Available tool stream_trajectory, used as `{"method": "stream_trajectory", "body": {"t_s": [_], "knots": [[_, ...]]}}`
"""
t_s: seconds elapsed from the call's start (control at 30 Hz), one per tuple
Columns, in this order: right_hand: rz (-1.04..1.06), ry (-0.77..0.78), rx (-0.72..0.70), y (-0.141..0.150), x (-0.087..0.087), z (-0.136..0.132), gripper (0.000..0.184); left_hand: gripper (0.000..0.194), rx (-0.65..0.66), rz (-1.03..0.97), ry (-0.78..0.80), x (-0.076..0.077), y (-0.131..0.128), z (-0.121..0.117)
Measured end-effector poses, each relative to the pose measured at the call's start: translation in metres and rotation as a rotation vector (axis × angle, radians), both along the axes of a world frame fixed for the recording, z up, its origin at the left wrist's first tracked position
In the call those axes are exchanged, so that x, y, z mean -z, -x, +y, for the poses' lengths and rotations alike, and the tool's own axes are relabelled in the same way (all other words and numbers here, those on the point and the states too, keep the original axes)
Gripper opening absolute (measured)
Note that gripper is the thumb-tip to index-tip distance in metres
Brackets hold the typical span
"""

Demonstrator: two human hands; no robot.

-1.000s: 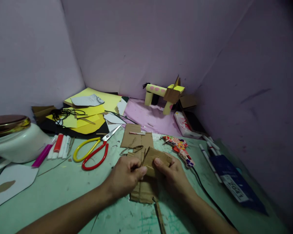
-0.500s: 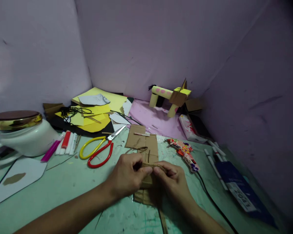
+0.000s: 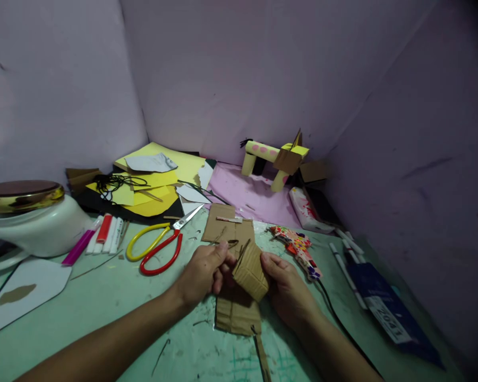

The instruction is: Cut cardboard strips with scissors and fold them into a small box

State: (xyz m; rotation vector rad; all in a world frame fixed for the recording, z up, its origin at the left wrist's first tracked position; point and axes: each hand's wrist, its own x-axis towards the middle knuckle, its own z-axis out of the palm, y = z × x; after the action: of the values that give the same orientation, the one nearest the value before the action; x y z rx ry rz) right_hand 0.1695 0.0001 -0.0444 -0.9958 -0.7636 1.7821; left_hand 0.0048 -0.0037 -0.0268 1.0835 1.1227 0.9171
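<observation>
"What's on your feed from the head camera?"

"I have the creased cardboard piece (image 3: 252,273) raised between the two hands, over the brown cardboard pieces (image 3: 238,318) lying on the green tabletop (image 3: 127,329). Half a second ago I saw it nearly edge-on, with both thumbs pressed close together on it. Now it has been tipped so that its broad, ribbed face shows to me."

"And the grip?"

"The right hand (image 3: 289,286) has it pinched along the right-hand edge, thumb on the near side. The left hand (image 3: 203,271) has drawn its thumb up and away from the other one; its fingers are curled just beside the left edge. I can't tell from here whether they touch it."

"What does that mean for the handling?"

"My reading is that the right hand now bears most of the hold, and the left has more freedom to work the loose-looking edge. The creases seem to keep the piece bent."

"Anything else moved?"

"Not that I can see. The scissors (image 3: 176,232) lie with blades apart to the left of the hands, the floral glue gun (image 3: 298,245) to the right, and the spotted yellow paper animal (image 3: 263,150) stands at the back."
</observation>
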Motion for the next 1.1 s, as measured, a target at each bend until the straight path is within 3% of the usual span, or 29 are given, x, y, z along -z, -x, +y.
{"method": "stream_trajectory", "body": {"t_s": [0.17, 0.37, 0.53, 0.73, 0.83, 1.0, 1.1], "knots": [[-0.089, -0.117, 0.024, -0.002, 0.008, -0.002, 0.030, 0.043, 0.078, -0.105, 0.083, 0.004, -0.004, -0.002], [-0.296, -0.350, 0.064, -0.010, 0.006, -0.002, 0.063, 0.029, 0.062, -0.250, 0.163, 0.006, -0.006, -0.002], [-0.424, -0.501, 0.016, -0.011, -0.001, -0.006, 0.060, 0.028, 0.049, -0.308, 0.188, 0.007, -0.004, -0.001], [-0.215, -0.354, 0.053, -0.006, 0.001, -0.005, 0.070, 0.040, 0.083, -0.349, 0.195, 0.008, -0.004, -0.001], [-0.093, -0.273, 0.064, -0.004, -0.001, -0.002, 0.076, 0.036, 0.060, -0.315, 0.196, 0.009, -0.003, -0.001], [0.261, -0.101, 0.028, -0.007, -0.012, 0.003, 0.050, 0.028, -0.004, -0.269, 0.216, 0.007, 0.002, 0.004], [0.364, -0.087, 0.016, -0.012, -0.014, 0.005, 0.043, 0.023, -0.028, -0.255, 0.216, 0.004, 0.004, 0.007]]}}
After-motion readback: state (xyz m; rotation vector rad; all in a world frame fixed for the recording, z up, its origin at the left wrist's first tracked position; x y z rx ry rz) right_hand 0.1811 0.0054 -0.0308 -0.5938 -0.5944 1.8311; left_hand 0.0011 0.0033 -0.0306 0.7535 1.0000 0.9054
